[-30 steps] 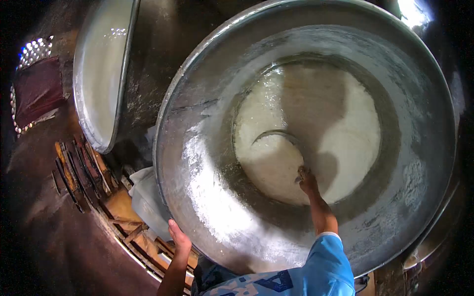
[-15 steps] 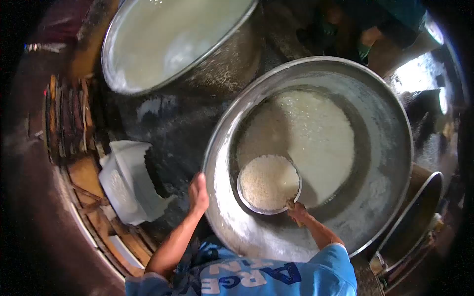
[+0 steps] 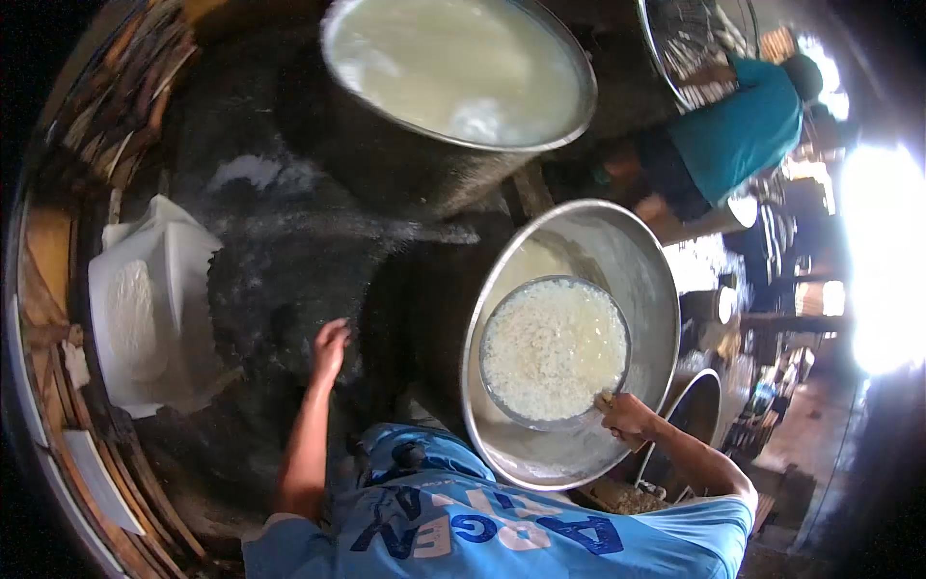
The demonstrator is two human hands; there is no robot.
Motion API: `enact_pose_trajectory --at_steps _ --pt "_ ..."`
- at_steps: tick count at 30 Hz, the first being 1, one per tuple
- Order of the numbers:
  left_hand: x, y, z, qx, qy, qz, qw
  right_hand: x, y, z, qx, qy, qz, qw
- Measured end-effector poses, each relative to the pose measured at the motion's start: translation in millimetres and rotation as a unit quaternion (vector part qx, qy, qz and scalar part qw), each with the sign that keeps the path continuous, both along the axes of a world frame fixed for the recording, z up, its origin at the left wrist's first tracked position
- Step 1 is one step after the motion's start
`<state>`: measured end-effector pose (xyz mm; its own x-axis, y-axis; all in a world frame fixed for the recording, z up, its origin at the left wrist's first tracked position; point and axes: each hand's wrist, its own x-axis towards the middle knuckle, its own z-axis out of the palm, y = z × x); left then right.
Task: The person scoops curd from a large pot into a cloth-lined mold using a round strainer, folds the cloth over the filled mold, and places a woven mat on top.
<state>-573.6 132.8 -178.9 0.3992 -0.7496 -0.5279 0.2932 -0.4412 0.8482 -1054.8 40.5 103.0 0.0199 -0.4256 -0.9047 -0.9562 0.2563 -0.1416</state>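
The right hand [image 3: 629, 421] holds a round scoop [image 3: 540, 423] of white, lumpy mass [image 3: 555, 338] at the pot's [image 3: 646, 280] mouth, hiding much inside. Left of the pot, the left hand [image 3: 331, 345] hangs half-curled, seemingly empty. Beyond the pot, a vat [image 3: 463, 68] of pale liquid is cut off; a teal-shirted person [image 3: 738, 125] bends, hands indistinct.
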Motion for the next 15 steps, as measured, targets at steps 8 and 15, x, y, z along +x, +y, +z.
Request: enact_pose_trajectory --at_steps 8,15 --pt "216 310 -61 -0.199 0.336 0.224 0.893 191 8 -42 0.027 -0.118 0.019 0.993" --pt "238 448 -5 0.175 0.134 0.584 0.781 455 60 -229 0.03 -0.279 0.134 0.95"
